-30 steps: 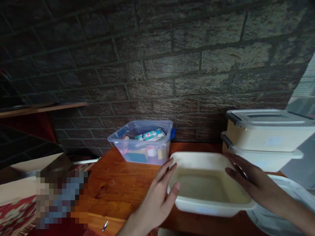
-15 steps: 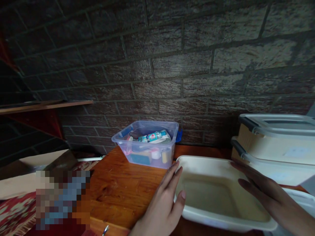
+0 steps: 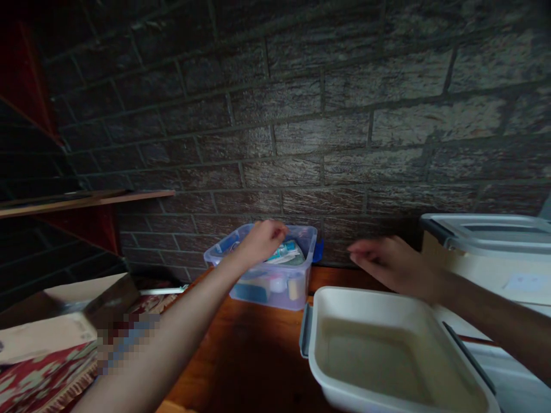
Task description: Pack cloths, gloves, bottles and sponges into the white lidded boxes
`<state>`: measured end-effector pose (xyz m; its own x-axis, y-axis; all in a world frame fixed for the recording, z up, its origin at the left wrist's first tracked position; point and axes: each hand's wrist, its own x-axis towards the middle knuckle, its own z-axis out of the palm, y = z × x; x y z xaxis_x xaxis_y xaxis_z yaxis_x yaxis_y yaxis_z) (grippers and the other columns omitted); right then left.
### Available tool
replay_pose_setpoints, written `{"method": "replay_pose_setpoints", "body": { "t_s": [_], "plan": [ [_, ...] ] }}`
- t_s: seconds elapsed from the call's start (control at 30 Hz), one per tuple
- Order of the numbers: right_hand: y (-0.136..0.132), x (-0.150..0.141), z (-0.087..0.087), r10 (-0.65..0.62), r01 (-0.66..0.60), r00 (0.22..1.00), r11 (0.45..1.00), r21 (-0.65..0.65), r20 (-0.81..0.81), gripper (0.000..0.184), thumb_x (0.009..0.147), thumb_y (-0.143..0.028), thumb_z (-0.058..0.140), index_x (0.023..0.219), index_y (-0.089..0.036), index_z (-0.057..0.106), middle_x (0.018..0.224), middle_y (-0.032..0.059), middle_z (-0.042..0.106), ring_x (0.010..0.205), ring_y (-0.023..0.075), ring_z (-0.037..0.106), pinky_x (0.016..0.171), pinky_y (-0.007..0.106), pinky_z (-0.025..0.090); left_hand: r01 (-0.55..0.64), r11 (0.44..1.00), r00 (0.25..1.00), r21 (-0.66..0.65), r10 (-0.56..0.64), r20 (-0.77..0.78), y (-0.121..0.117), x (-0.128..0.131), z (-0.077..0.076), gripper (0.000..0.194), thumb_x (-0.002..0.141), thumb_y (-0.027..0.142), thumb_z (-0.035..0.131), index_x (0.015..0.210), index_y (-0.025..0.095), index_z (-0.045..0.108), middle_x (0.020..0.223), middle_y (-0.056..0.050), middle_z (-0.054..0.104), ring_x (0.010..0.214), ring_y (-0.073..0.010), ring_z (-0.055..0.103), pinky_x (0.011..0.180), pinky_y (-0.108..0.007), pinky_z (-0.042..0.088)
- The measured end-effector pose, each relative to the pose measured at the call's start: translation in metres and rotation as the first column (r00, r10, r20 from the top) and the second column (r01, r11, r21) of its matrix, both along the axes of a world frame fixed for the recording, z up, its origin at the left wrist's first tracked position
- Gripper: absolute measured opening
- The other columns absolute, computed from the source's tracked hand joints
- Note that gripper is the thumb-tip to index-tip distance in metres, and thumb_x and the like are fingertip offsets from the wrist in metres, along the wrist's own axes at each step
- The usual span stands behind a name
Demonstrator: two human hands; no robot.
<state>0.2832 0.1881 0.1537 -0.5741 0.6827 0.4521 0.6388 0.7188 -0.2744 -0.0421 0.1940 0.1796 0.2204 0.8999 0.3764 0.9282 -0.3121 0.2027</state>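
Note:
My left hand (image 3: 266,236) reaches over the near rim of a clear purple-tinted plastic bin (image 3: 269,292). Its fingers are bent and their tips are partly hidden, so any grip is unclear. Inside the bin lie a blue-and-white packaged item (image 3: 284,250) and several small things seen through the wall. My right hand (image 3: 387,265), somewhat blurred, hovers above the back edge of a white plastic bin (image 3: 370,292), fingers loosely stretched to the left with nothing visible in them. This white bin has no lid on, its floor is bare, and grey side handles (image 3: 306,331) hang down.
White lidded boxes (image 3: 486,261) are stacked at the right. Both bins stand on a wooden surface (image 3: 253,355) before a dark brick wall (image 3: 301,132). At left are a wooden shelf (image 3: 129,199), an open cardboard box (image 3: 51,338) and a red patterned rug (image 3: 34,378).
Both hands have left the sides of the white bin. My left hand has moved up and forward over the purple-tinted bin; my right hand has risen. The white bin's handles now show.

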Motion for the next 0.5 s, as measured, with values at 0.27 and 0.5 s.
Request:
{"method": "replay_pose_setpoints", "body": {
  "t_s": [0.27, 0.5],
  "plan": [
    [0.108, -0.151, 0.026, 0.018, -0.007, 0.933, 0.999, -0.034, 0.36, 0.026, 0.099, -0.033, 0.063, 0.117, -0.016, 0.068, 0.118, 0.0087, 0.07, 0.104, 0.0228, 0.068, 0.092, 0.043, 0.056, -0.157, 0.929, 0.966, -0.336, 0.074, -0.247, 0.12, -0.04, -0.016, 0.031, 0.097, 0.036, 0.064, 0.12, 0.016, 0.065, 0.122, -0.008, 0.066, 0.104, -0.0241, 0.067, 0.088, -0.043, 0.058],
    [0.153, -0.222, -0.001, 0.03, 0.047, 0.842, 0.991, -0.128, 0.538, 0.036, 0.097, -0.034, 0.066, 0.128, -0.016, 0.062, 0.127, 0.0107, 0.064, 0.108, 0.0248, 0.066, 0.09, 0.044, 0.057, -0.194, 0.891, 0.95, -0.41, 0.067, -0.304, 0.166, -0.054, -0.042, 0.035, 0.097, 0.035, 0.064, 0.126, 0.016, 0.062, 0.127, -0.01, 0.064, 0.108, -0.0252, 0.066, 0.09, -0.045, 0.058]
  ]
}}
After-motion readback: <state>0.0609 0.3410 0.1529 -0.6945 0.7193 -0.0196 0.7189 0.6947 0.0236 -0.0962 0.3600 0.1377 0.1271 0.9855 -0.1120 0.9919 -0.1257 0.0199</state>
